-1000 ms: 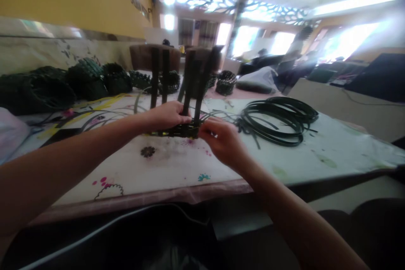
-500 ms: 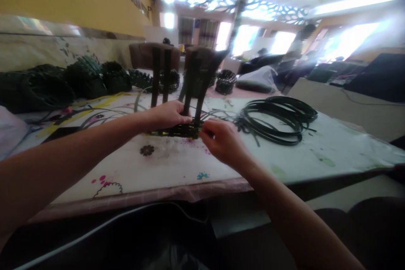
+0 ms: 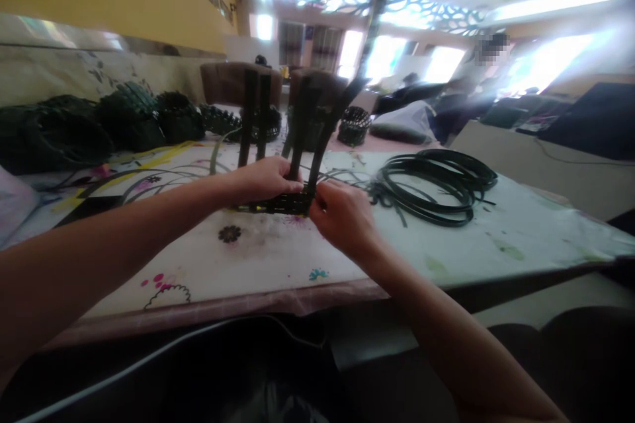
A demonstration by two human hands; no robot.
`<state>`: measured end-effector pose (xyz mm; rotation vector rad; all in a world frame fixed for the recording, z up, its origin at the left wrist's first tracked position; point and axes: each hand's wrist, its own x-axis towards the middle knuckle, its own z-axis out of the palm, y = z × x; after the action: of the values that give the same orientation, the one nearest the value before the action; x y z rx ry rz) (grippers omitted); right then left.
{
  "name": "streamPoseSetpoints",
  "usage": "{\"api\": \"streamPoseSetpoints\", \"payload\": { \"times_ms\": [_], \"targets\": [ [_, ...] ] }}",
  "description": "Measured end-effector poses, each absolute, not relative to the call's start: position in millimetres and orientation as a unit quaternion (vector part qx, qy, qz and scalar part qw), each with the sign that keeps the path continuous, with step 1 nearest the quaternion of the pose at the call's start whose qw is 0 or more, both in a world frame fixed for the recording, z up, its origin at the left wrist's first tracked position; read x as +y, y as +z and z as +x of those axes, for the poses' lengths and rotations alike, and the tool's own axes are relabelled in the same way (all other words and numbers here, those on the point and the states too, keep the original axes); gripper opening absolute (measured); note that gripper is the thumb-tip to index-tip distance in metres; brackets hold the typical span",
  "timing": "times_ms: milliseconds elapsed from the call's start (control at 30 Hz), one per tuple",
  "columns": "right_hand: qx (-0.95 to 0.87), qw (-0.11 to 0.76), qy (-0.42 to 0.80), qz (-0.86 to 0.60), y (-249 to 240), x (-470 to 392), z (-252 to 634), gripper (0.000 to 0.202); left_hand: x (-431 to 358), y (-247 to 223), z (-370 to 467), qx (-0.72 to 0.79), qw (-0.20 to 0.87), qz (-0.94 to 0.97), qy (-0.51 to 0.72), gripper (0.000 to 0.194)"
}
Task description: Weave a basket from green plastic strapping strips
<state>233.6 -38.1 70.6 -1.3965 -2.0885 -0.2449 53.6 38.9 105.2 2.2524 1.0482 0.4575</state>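
A partly woven dark green basket (image 3: 282,203) rests on the table, with several wide dark strips (image 3: 251,115) standing up from its woven base. My left hand (image 3: 270,178) grips the basket's upper edge, thumb on the near side and fingers hidden behind the strips. At the basket's right corner, my right hand (image 3: 342,211) is closed, with curled fingers pressed against the weave. Whatever lies between those fingers is too small to make out. Thin loose strips spread over the table behind both hands.
Coiled dark strips (image 3: 429,188) lie on the patterned tablecloth (image 3: 268,264) to the right. Woven baskets (image 3: 131,115) line the back left, and a small one (image 3: 354,125) stands behind the hands. Brown chair backs, a plastic bag (image 3: 404,124) and a person are farther back.
My right hand has shifted slightly left and up along the basket corner. The right upright strips lean a little more to the right. My left hand keeps its hold.
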Motion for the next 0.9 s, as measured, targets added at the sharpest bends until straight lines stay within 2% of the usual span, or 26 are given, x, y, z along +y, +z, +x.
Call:
{"api": "streamPoseSetpoints", "payload": {
  "times_ms": [367, 667, 900],
  "targets": [
    [-0.774, 0.335, -0.057, -0.535, 71.4, -41.0, 237.8, 0.024, 39.5, 105.0, 52.9, 0.408, 0.279, 0.851, 0.176, 0.024],
    [-0.845, 0.228, -0.042, -0.481, 81.3, -40.8, 247.5, 0.021, 36.1, 106.6, 56.5, 0.413, 0.276, 0.850, 0.176, 0.023],
    [-0.855, 0.215, -0.031, -0.471, 84.0, -41.5, 251.8, 0.020, 34.2, 108.5, 57.3, 0.423, 0.252, 0.854, 0.168, 0.023]
  ]
}}
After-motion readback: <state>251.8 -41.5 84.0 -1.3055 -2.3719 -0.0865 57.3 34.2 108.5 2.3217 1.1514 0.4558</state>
